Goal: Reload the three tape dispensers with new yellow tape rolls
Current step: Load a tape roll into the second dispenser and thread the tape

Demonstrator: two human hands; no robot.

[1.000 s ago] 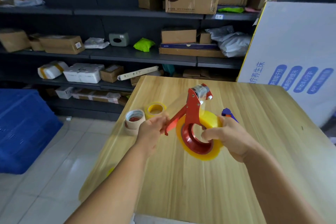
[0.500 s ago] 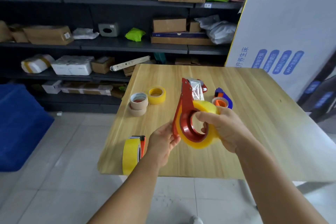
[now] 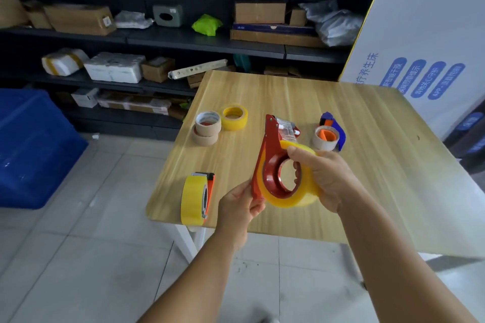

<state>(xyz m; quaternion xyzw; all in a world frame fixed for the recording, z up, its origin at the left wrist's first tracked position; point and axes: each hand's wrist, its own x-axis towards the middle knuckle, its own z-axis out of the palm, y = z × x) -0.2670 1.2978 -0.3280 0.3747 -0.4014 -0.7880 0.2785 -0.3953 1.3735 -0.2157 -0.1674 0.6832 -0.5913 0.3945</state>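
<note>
I hold a red tape dispenser (image 3: 270, 155) upright above the wooden table (image 3: 367, 170). A yellow tape roll (image 3: 288, 200) sits around its hub. My left hand (image 3: 240, 207) pinches the dispenser's lower handle end. My right hand (image 3: 322, 176) wraps the roll, thumb on top and fingers through the hub. An orange dispenser with a full yellow roll (image 3: 195, 199) stands on edge at the table's near left corner. A blue dispenser (image 3: 333, 130) carrying an almost bare cardboard core (image 3: 325, 140) lies behind my right hand. A small yellow roll (image 3: 234, 117) lies flat at the far left.
Two stacked bare cardboard cores (image 3: 207, 127) lie beside the small yellow roll. Dark shelves (image 3: 183, 42) with boxes and parcels run behind the table. A blue crate (image 3: 31, 144) stands on the tiled floor at left. A large white printed carton (image 3: 425, 42) leans at the right.
The view has pulled back and tilted down, so the table's near edge and the orange dispenser came into sight. The red dispenser has turned more upright, with my left hand shifted to its lower end.
</note>
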